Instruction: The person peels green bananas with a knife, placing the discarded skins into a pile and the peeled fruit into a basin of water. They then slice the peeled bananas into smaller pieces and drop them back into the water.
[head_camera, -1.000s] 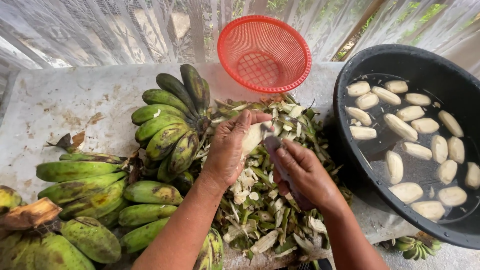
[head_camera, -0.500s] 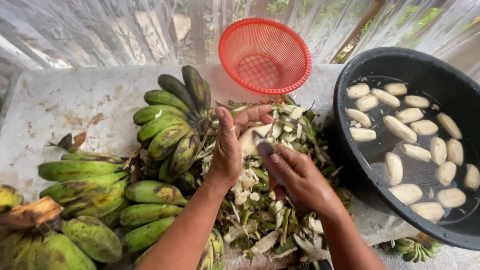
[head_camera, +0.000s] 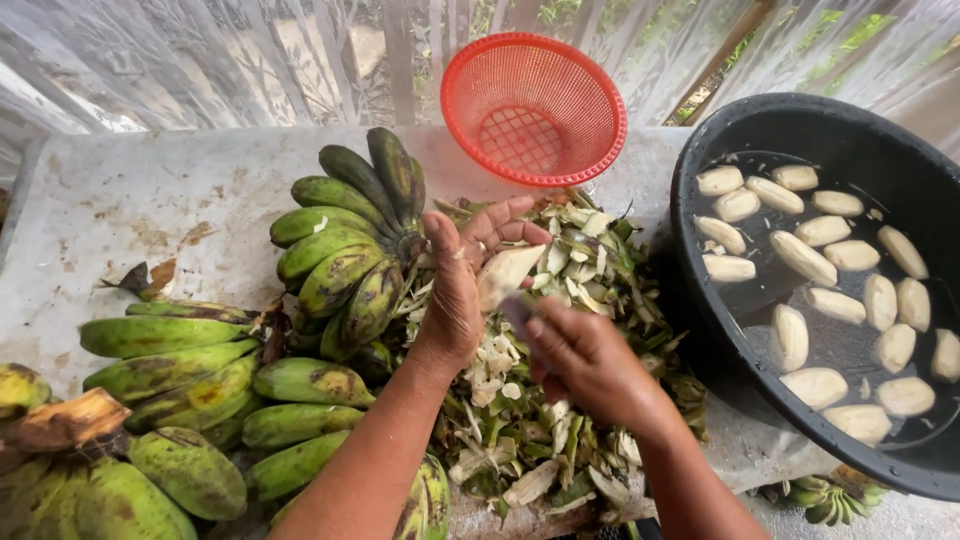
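My left hand holds a pale peeled banana above a heap of green peel scraps; thumb and fingers curl loosely around it. My right hand is closed around a knife, whose blurred tip shows just below the banana. Both hands hover over the peel heap in the middle of the table.
Bunches of green bananas lie to the left, more at the lower left. A red mesh basket stands tilted at the back. A black basin on the right holds water and several peeled bananas. The grey table is stained.
My right hand has drawn the knife down and away from the banana. My left hand's fingers have opened somewhat around the peeled banana.
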